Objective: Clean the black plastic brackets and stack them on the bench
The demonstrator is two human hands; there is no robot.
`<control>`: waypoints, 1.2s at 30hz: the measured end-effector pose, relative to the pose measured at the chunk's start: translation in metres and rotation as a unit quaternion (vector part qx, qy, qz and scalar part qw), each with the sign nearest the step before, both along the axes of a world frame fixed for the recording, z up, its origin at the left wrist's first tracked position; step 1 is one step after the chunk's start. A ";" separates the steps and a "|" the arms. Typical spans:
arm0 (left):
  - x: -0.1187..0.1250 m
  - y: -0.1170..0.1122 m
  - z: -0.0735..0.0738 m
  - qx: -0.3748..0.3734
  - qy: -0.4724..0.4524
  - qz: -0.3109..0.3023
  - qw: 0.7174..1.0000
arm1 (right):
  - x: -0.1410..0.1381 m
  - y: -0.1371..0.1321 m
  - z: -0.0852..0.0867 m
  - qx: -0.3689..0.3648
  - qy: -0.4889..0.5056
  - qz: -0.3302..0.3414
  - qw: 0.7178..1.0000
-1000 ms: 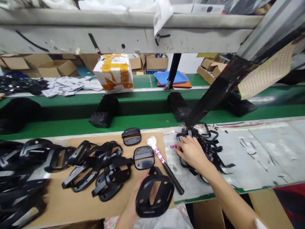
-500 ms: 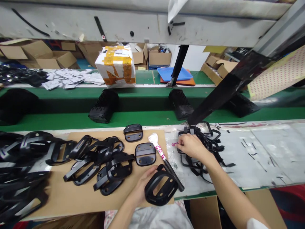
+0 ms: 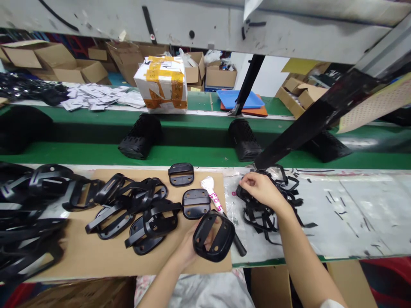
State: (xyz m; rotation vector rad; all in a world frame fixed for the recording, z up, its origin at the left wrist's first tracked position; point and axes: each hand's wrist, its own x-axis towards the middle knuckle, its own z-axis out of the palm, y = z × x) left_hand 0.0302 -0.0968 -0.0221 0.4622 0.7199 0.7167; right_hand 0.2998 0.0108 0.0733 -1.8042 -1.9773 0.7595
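My left hand [image 3: 189, 244] is wrapped around a rounded black plastic bracket [image 3: 198, 244] with a wide slot and small holes. The bracket is raised over the front edge of the cardboard sheet, its holed face turned up, and hides most of my fingers. To the right, my right hand [image 3: 261, 188] is closed at a heap of thin black plastic frames [image 3: 290, 182]. A dark piece shows under its fingertips, its shape partly covered. Two similar brackets, one flat [image 3: 195, 203] and one farther back [image 3: 181, 174], lie beyond my left hand.
Several black brackets [image 3: 154, 222] are piled on the cardboard sheet [image 3: 80, 252], with more at far left. A black rod [image 3: 239, 246] with a white-wrapped end lies behind the held bracket. A slanted black post [image 3: 295, 124] rises behind the heap. Black perforated housings [image 3: 141, 137] sit on the green belt.
My left hand has lifted the bracket slightly and turned its face more toward me. My right hand's fingers have drawn together at the heap, where a dark piece has shifted. The view has moved slightly.
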 end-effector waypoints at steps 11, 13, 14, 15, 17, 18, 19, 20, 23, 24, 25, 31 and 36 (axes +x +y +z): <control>0.003 0.001 0.006 -0.019 0.020 0.006 1.000 | 0.004 0.036 0.004 -0.075 0.164 -0.014 0.983; 0.003 0.002 0.009 -0.015 0.022 0.007 1.000 | 0.009 0.043 0.004 -0.079 0.199 -0.033 0.976; 0.003 0.002 0.011 -0.015 0.024 0.006 1.000 | 0.010 0.046 0.004 -0.082 0.217 -0.040 0.972; 0.003 0.002 0.011 -0.017 0.025 0.007 1.000 | 0.011 0.048 0.004 -0.086 0.235 -0.045 0.967; 0.003 0.002 0.012 -0.021 0.024 0.006 0.999 | 0.012 0.051 0.004 -0.095 0.274 -0.056 0.955; 0.003 0.002 0.011 -0.021 0.023 0.005 0.999 | 0.012 0.052 0.004 -0.101 0.295 -0.060 0.948; 0.002 0.001 0.011 -0.020 0.021 0.004 1.000 | 0.011 0.053 0.004 -0.109 0.315 -0.062 0.941; 0.002 0.001 0.010 -0.018 0.018 0.003 1.000 | 0.010 0.053 0.004 -0.119 0.334 -0.061 0.933; 0.002 0.000 0.007 -0.015 0.009 -0.002 1.000 | 0.010 0.053 0.006 -0.156 0.382 -0.051 0.909; 0.001 0.000 0.007 -0.016 0.006 -0.005 1.000 | 0.010 0.052 0.007 -0.164 0.396 -0.049 0.902; 0.001 0.000 0.007 -0.017 0.003 -0.007 1.000 | 0.012 0.052 0.009 -0.170 0.410 -0.048 0.895; 0.001 0.000 0.007 -0.015 -0.005 -0.004 1.000 | 0.021 0.050 0.022 -0.168 0.487 -0.064 0.854; -0.005 -0.004 0.008 -0.056 -0.070 -0.003 0.996 | 0.020 0.036 0.028 -0.138 0.540 -0.093 0.825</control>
